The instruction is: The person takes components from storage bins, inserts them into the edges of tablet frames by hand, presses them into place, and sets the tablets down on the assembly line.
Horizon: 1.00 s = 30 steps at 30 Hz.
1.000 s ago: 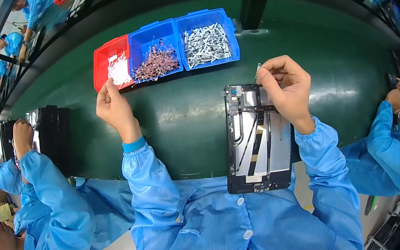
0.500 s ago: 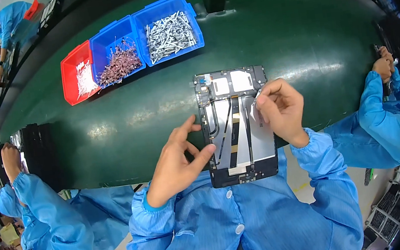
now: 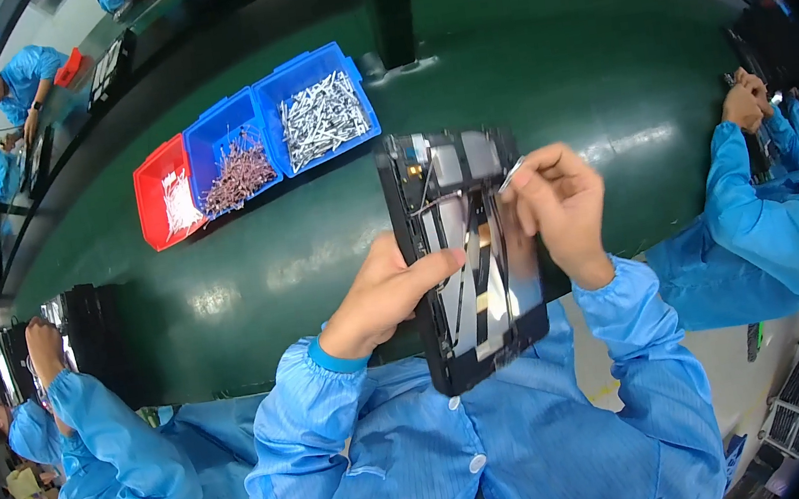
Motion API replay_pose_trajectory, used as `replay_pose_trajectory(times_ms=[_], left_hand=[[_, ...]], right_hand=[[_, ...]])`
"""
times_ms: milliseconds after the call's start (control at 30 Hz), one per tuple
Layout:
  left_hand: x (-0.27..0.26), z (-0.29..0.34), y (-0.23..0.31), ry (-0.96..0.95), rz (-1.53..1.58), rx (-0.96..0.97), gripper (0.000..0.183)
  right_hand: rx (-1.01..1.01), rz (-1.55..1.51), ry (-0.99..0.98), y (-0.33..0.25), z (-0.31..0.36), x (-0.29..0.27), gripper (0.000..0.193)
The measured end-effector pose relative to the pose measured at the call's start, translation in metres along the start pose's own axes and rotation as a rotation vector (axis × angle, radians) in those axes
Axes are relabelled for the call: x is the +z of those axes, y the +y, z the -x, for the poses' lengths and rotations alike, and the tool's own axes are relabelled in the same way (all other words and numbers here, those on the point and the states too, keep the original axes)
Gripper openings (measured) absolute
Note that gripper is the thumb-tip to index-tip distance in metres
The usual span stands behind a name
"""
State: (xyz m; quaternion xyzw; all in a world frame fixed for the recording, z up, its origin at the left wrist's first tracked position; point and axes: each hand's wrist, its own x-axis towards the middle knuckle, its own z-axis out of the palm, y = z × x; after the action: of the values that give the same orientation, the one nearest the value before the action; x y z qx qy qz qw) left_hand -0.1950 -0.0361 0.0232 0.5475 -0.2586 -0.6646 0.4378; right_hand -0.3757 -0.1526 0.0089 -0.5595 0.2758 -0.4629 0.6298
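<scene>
An opened black tablet [image 3: 485, 273] is tilted up off the bench's front edge, its flat cables and light inner panel facing me. My left hand [image 3: 381, 297] grips its left side, the thumb lying over the inner face and the other fingers hidden behind or under it. At the tablet's upper right edge, my right hand [image 3: 566, 207] pinches a small silvery-white strip [image 3: 511, 175] between thumb and fingertips. Whether the strip touches the tablet I cannot tell.
Beyond the tablet, a blue bin [image 3: 371, 117] holds silvery strips, another blue bin [image 3: 194, 145] thin brownish-pink wired parts, and a red bin [image 3: 150, 210] white pieces. Black panels [image 3: 92, 330] stand at the left. Co-workers in blue sit on both sides of the green bench [image 3: 257, 319].
My left hand has moved from beside the tablet to gripping it. The tablet has gone from lying flat to tilted. My right hand still pinches the strip near the edge.
</scene>
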Motion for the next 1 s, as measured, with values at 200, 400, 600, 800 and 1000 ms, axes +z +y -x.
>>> replay_pose_trajectory(times_ms=[200, 400, 600, 800, 1000], left_hand=[[0.018, -0.031, 0.026, 0.306, -0.364, 1.113, 0.014], [-0.008, -0.061, 0.014, 0.720, -0.884, 1.397, 0.038], [-0.014, -0.065, 0.003, 0.604, -0.669, 1.288, 0.038], [-0.015, -0.064, 0.002, 0.637, -0.676, 1.321, 0.037], [-0.017, -0.066, 0.003, 0.614, -0.662, 1.302, 0.036]], right_hand=[[-0.177, -0.102, -0.047, -0.077, -0.023, 0.017, 0.008], [-0.261, -0.232, -0.416, -0.098, -0.040, 0.051, 0.004], [-0.063, -0.217, -0.488, -0.087, -0.054, 0.075, 0.003], [-0.126, -0.137, -0.487, -0.087, -0.055, 0.076, 0.003], [-0.163, -0.135, -0.511, -0.084, -0.058, 0.075, 0.004]])
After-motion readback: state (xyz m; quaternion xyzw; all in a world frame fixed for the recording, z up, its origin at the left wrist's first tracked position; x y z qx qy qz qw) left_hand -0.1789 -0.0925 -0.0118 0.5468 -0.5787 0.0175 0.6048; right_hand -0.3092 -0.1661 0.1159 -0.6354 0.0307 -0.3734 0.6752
